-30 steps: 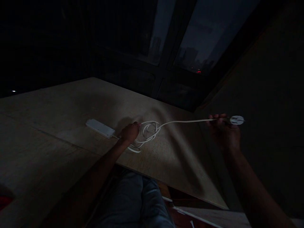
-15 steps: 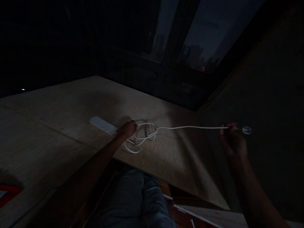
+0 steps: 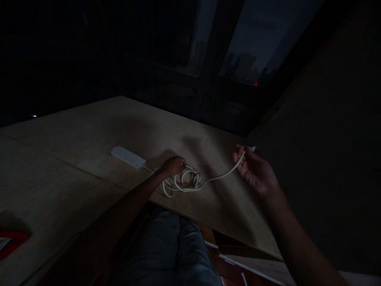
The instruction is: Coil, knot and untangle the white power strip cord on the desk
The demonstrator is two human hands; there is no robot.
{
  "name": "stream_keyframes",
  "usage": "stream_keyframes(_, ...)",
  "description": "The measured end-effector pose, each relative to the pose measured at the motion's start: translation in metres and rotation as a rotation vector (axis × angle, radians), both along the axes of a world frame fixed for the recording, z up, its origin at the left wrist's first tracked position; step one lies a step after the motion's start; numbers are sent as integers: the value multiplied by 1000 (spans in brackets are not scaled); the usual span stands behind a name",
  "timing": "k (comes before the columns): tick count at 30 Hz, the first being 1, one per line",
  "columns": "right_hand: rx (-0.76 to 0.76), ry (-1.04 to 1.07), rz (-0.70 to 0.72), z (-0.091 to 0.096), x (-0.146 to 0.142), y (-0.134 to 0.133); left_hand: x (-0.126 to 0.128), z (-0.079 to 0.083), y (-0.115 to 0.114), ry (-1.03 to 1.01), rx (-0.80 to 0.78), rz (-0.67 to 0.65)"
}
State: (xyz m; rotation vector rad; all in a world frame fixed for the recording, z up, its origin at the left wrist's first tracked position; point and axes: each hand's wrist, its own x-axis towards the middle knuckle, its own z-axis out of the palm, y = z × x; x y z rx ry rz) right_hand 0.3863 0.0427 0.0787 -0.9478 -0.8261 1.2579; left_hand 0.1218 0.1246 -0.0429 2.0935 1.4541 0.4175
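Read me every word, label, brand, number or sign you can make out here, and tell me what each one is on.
No text can be read in this dark view.
White power strip: small dark marks, too small to read.
Plug: too small and dim to show any lettering.
Red item at the left edge: a pale patch, with nothing legible.
Red lights outside: too blurred to tell whether they form a sign.

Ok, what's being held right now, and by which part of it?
The white cable: the left hand grips it at its loops, the right hand near its plug end.
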Motion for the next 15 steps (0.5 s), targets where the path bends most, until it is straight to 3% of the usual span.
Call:
stream_keyframes(5,115,56,167,51,-13,-7,-3,-13,9,53,-4,0)
stream_keyframes(9,227,457,141,92,-3,-13,-10,-19,10,65,27,64)
stream_keyframes(12,309,705,25,105,17,-17,-19,-20,13,32,27,133)
stream_keyframes(15,373,749,-63,104,46,-19,-33,-19,19,-32,17,211)
